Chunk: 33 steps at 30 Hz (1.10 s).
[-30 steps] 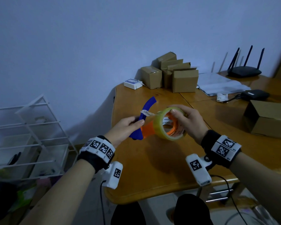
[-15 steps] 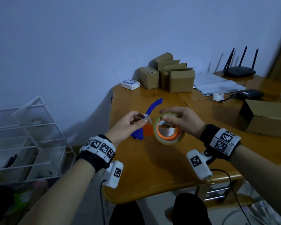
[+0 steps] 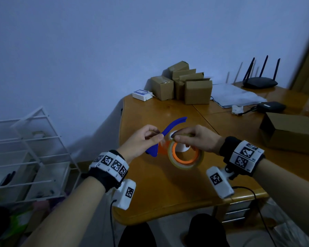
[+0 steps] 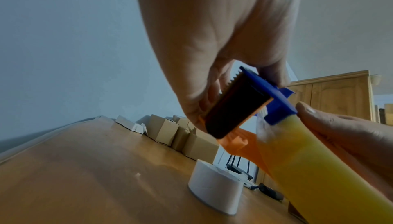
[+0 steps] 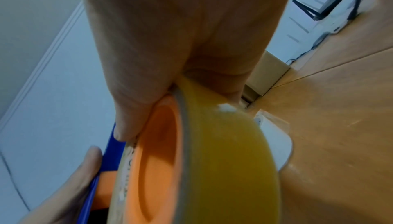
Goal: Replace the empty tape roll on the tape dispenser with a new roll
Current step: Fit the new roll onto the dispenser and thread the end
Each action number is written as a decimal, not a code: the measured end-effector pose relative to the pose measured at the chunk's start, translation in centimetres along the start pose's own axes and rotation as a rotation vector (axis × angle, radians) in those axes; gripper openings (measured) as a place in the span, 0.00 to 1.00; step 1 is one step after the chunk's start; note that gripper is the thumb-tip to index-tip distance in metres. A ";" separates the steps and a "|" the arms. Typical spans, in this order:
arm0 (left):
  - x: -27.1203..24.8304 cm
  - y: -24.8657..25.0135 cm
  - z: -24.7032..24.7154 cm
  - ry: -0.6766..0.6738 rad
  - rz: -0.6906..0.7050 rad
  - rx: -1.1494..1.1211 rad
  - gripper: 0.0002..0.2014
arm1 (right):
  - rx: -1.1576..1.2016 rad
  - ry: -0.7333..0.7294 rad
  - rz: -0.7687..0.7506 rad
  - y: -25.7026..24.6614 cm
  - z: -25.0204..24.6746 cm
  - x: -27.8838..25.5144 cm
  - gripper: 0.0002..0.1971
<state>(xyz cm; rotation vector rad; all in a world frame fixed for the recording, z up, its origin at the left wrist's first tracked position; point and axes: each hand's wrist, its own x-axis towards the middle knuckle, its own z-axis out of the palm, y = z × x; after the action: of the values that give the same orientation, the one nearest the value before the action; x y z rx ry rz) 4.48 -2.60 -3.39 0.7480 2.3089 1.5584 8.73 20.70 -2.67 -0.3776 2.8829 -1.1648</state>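
I hold a blue and orange tape dispenser above the wooden table. A yellowish roll of clear tape sits on its orange hub. My left hand pinches the dispenser's head around the toothed blade. My right hand grips the top of the tape roll, thumb on its face and fingers over the rim. A white empty roll core stands on the table under the dispenser, seen through the hub in the head view.
Several small cardboard boxes and a white device stand at the table's far edge. A larger box, papers, a black router and a cabled black device lie to the right. A white wire rack stands left of the table.
The dispenser has tipped so the roll's face turns up toward me. Both hands came closer together at the head, and my right hand shifted from the roll's side to its top.
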 end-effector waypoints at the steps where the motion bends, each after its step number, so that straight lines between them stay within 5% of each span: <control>1: 0.0 0.0 0.1 -0.003 -0.001 0.001 0.17 | -0.023 -0.026 -0.003 -0.2 0.1 0.0 0.14; 8: 0.0 0.2 0.5 -0.027 0.006 0.030 0.16 | -0.046 -0.119 -0.034 -1.3 0.0 0.1 0.13; 14: 0.1 -0.1 0.1 -0.003 0.010 0.025 0.14 | 0.033 0.029 -0.070 -0.8 0.7 0.5 0.10; 20: 0.0 -0.2 0.0 -0.005 -0.001 0.050 0.10 | 0.115 0.027 -0.039 -0.8 0.7 0.5 0.08; 33: 0.4 -0.3 0.3 0.007 -0.027 0.121 0.18 | 0.199 0.028 0.009 -0.1 1.3 0.5 0.11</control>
<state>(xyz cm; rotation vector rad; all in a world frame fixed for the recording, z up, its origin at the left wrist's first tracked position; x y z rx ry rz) 4.18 -2.25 -3.75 0.7374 2.4256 1.4228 8.41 19.63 -3.46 -0.3446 2.7537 -1.4498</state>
